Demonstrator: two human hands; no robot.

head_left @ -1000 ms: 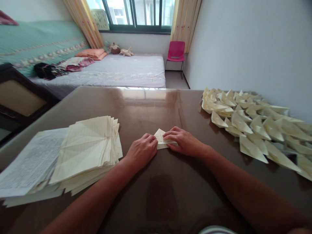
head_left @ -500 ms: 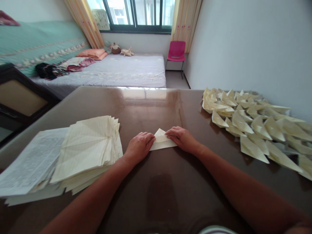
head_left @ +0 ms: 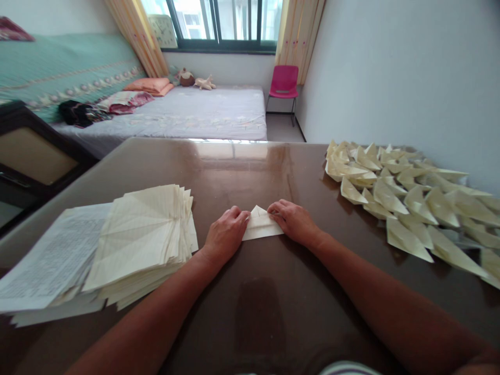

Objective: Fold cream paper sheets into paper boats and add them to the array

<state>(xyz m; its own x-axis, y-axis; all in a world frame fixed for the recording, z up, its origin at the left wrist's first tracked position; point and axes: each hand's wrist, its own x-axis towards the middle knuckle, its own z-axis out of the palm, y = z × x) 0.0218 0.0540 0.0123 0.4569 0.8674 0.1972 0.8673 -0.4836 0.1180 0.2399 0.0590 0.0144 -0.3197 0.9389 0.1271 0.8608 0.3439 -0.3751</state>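
Note:
A small folded piece of cream paper lies on the dark brown table in front of me. My left hand rests at its left edge, fingers curled and pressing on the paper. At the paper's right corner my right hand pinches down with its fingertips. A pointed tip of the folded paper sticks up between the two hands.
A stack of creased cream sheets sits on the table's left, over a pile of printed pages. Several folded paper shapes cover the right side by the wall. Beyond the table are a bed and a pink chair.
Both hands have slid outward from the middle of the folded paper to its two ends, uncovering more of it. The paper now lies flatter and wider.

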